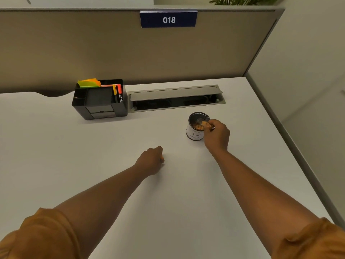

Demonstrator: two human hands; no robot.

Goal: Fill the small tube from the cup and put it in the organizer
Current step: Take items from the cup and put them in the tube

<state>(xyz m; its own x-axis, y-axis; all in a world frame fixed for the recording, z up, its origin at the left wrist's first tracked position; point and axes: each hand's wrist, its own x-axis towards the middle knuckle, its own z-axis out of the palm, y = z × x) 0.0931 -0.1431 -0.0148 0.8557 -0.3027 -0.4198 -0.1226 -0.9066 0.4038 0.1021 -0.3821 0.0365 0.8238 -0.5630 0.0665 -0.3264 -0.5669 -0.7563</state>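
A black mesh cup (pixel 196 134) with a white label stands on the white desk (pixel 112 139), right of centre, with small brownish pieces inside. My right hand (pixel 217 136) is at the cup's right rim, holding a small orange-tinted tube (pixel 205 124) tilted into the cup's mouth. My left hand (pixel 152 159) rests on the desk as a closed fist, with a small orange bit (pixel 162 157) showing at the fingertips; what it is I cannot tell. The black desk organizer (pixel 99 107) sits at the back left, apart from both hands.
The organizer holds green and orange sticky notes (pixel 89 83) and markers (pixel 117 93). An open grey cable tray (pixel 175 98) is cut into the desk behind the cup. A beige partition with a blue "018" sign (pixel 168 19) closes the back; the desk's right edge runs diagonally.
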